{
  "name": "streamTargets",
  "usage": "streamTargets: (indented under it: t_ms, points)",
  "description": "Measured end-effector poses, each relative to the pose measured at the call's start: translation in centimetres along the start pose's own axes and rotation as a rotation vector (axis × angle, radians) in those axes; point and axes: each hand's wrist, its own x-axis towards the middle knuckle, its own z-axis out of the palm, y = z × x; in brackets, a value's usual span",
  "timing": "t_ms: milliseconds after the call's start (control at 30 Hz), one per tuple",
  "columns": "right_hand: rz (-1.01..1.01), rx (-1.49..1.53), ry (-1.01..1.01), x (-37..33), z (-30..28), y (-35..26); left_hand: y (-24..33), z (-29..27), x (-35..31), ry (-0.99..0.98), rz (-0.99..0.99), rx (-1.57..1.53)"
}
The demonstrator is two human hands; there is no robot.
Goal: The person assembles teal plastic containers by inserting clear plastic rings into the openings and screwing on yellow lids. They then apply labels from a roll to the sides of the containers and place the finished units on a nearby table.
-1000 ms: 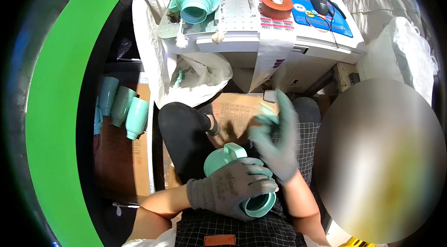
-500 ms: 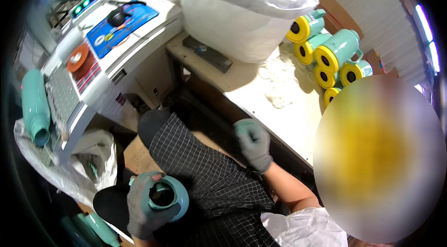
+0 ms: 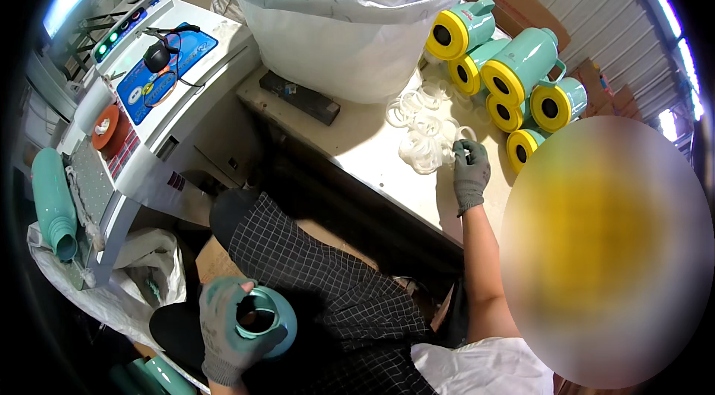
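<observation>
My left hand (image 3: 226, 332), in a grey glove, is wrapped round a teal jug body (image 3: 286, 329) above my lap. Its round mouth faces up and the inside is dark. Over on the white table, my right hand (image 3: 471, 170), also gloved, has its fingers closed at the edge of a loose pile of translucent white rings (image 3: 423, 143). One white ring (image 3: 465, 132) stands up at those fingertips, apparently pinched; the contact is partly hidden by the fingers.
Teal jugs with yellow bases (image 3: 520, 67) lie stacked beyond the rings. A big white sack (image 3: 335, 45) and a dark bar (image 3: 299, 97) share the table (image 3: 357, 145). At left, a white machine (image 3: 216, 67) carries a teal bottle-shaped body (image 3: 53, 201). A blurred patch covers the right.
My right hand has reached forward from beside the table edge to the rings and closed at one. The left hand still holds the jug body. The view has shifted slightly.
</observation>
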Motion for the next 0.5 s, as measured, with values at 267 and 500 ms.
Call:
streamTargets:
  t_ms: [267, 500]
  points:
    - [-0.415, 0.789, -0.849, -12.4, 1.0, -20.6, -1.3, 2.6, -3.0, 0.161, -0.126, -0.039]
    - [-0.913, 0.889, -0.841, -19.3, 2.5, -27.4, 0.5, 0.0, -2.0, 0.207, 0.104, 0.194]
